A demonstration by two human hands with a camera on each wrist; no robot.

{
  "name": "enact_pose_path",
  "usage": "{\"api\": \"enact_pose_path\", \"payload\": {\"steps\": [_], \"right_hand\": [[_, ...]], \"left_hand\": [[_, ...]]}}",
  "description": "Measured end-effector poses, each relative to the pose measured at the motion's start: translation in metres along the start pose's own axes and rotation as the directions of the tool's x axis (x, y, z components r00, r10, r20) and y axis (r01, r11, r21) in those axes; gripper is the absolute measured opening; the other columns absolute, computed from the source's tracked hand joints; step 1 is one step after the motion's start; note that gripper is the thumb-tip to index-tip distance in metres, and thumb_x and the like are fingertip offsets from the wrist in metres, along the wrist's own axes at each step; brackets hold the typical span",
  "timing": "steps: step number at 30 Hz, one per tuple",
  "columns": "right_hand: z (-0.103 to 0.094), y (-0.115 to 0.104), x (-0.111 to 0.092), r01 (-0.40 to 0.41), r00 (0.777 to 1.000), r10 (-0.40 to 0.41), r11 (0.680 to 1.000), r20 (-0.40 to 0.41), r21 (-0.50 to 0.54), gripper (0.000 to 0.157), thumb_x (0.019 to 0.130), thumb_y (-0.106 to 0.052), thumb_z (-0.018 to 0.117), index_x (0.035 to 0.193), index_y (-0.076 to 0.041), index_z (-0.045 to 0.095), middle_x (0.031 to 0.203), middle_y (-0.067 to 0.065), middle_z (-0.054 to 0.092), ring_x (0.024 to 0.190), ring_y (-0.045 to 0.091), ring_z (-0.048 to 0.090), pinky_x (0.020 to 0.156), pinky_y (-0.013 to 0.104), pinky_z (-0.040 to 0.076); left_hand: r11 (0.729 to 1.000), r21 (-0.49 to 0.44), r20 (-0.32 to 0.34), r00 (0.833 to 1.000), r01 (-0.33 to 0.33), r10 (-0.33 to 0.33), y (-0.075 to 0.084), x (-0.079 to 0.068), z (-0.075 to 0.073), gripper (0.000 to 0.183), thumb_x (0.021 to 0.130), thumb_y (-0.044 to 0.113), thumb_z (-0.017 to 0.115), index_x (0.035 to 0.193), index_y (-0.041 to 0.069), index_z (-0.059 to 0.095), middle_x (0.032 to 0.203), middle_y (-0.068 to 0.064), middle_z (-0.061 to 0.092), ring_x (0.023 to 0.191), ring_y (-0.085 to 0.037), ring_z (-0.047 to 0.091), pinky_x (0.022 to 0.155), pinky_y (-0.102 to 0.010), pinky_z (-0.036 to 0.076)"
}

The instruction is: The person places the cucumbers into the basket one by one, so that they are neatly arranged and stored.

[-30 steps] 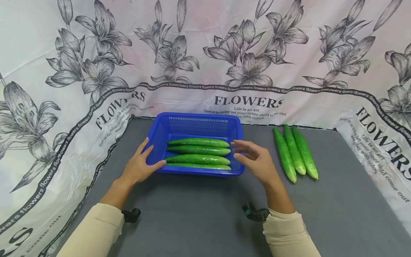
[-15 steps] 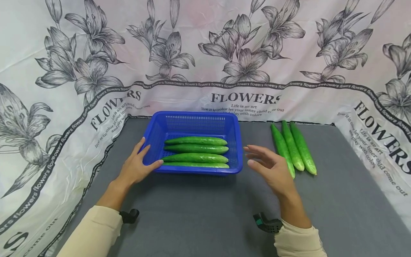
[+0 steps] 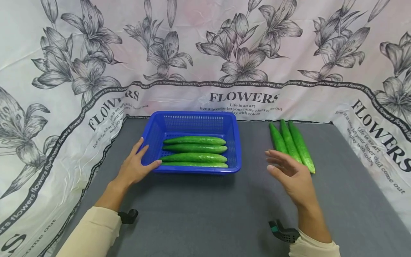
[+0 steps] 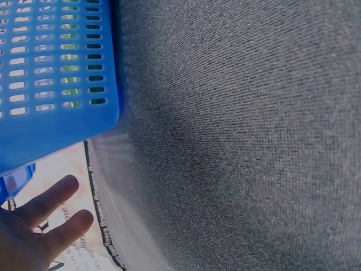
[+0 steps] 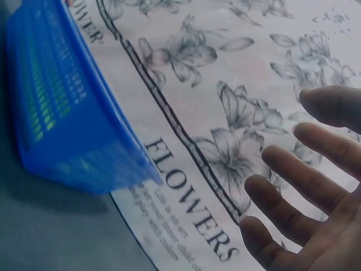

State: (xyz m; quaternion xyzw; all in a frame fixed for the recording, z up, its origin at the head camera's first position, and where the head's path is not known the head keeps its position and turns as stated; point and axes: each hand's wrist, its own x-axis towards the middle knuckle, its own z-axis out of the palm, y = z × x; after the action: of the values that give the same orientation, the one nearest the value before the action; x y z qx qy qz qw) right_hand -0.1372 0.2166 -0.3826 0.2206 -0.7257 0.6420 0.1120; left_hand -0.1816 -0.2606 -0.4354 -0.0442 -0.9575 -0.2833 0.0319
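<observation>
A blue plastic basket (image 3: pixel 237 142) with slotted walls stands on the grey table. Several green cucumbers (image 3: pixel 196 148) lie side by side inside it. My left hand (image 3: pixel 133 169) is at its front left corner, thumb at the rim and fingers spread along the left side. In the left wrist view, two of its fingers (image 4: pixel 67 228) stretch out below the basket's corner. Three more cucumbers (image 3: pixel 301 144) lie on the table to the right. My right hand (image 3: pixel 295 178), holding nothing, hovers in front of them with fingers slightly bent and overlaps their near ends in the head view.
White flower-print cloth (image 3: pixel 244 100) hangs behind the grey table (image 3: pixel 205 214) and runs down its left and right sides. A dark wrist camera (image 3: pixel 128 216) sits at the left cuff, another (image 3: pixel 284 232) at the right.
My right hand has moved right, from the basket's right side to the three cucumbers on the table. The left hand stays at the basket's corner. The head view has shifted slightly.
</observation>
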Motion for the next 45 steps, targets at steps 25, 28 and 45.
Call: {"api": "enact_pose_path", "payload": {"steps": [25, 28, 45], "right_hand": [[-0.061, 0.025, -0.016, -0.223, 0.931, 0.158, 0.96, -0.329, -0.17, 0.043, 0.089, 0.003, 0.065, 0.132, -0.001, 0.058, 0.119, 0.003, 0.063, 0.104, 0.012, 0.057, 0.08, 0.018, 0.043], [-0.072, 0.031, -0.016, -0.276, 0.92, 0.178, 0.927, -0.35, -0.254, 0.046, 0.091, -0.003, 0.066, 0.135, -0.007, 0.057, 0.121, -0.003, 0.061, 0.104, 0.01, 0.055, 0.078, 0.016, 0.043], [-0.115, 0.048, 0.0, -0.464, 0.869, 0.327, 0.799, -0.372, -0.382, 0.056, 0.095, -0.033, 0.062, 0.146, -0.022, 0.045, 0.13, -0.006, 0.051, 0.103, 0.0, 0.047, 0.071, 0.017, 0.041]], "left_hand": [[1.0, -0.001, -0.005, 1.0, 0.007, -0.007, -0.002, 0.0, 0.0, 0.094, 0.084, 0.062, 0.062, 0.148, -0.001, 0.034, 0.161, -0.003, 0.005, 0.137, -0.047, 0.022, 0.097, -0.072, 0.023], [1.0, 0.0, -0.003, 1.0, 0.006, -0.006, 0.0, 0.0, -0.001, 0.094, 0.084, 0.062, 0.062, 0.148, -0.002, 0.034, 0.161, -0.004, 0.005, 0.137, -0.048, 0.022, 0.097, -0.072, 0.022], [1.0, -0.004, -0.011, 1.0, -0.002, 0.002, 0.001, 0.001, 0.001, 0.095, 0.083, 0.063, 0.063, 0.148, -0.001, 0.035, 0.161, -0.005, 0.006, 0.138, -0.046, 0.022, 0.098, -0.071, 0.023]]}}
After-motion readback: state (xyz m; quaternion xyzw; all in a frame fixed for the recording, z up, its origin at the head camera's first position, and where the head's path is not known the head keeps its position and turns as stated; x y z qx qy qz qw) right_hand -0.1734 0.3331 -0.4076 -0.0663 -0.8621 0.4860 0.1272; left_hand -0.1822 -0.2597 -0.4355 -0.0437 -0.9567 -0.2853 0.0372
